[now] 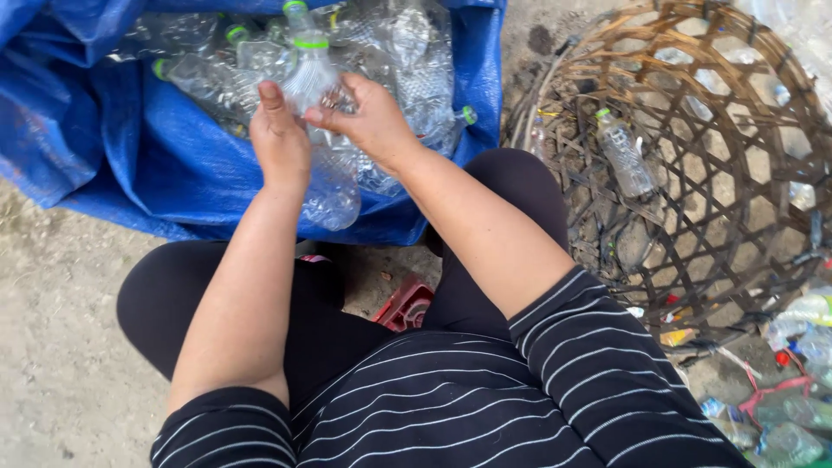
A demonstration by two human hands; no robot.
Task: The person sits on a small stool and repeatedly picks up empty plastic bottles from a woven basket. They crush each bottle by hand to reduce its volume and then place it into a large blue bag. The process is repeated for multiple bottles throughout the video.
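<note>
Both hands hold one clear plastic bottle (310, 74) with a green neck ring over the mouth of a big blue sack (165, 165). My left hand (279, 139) grips the bottle's lower body from the left. My right hand (368, 117) pinches it from the right, fingers near its shoulder. The sack is full of several crushed clear bottles (407, 61), some with green caps.
A woven bamboo basket (737, 217) lies on its side at the right with one clear bottle (624, 156) inside. More loose bottles and scraps (793, 407) lie at the lower right. A red plastic stool (405, 305) shows between my knees. The ground is bare dirt.
</note>
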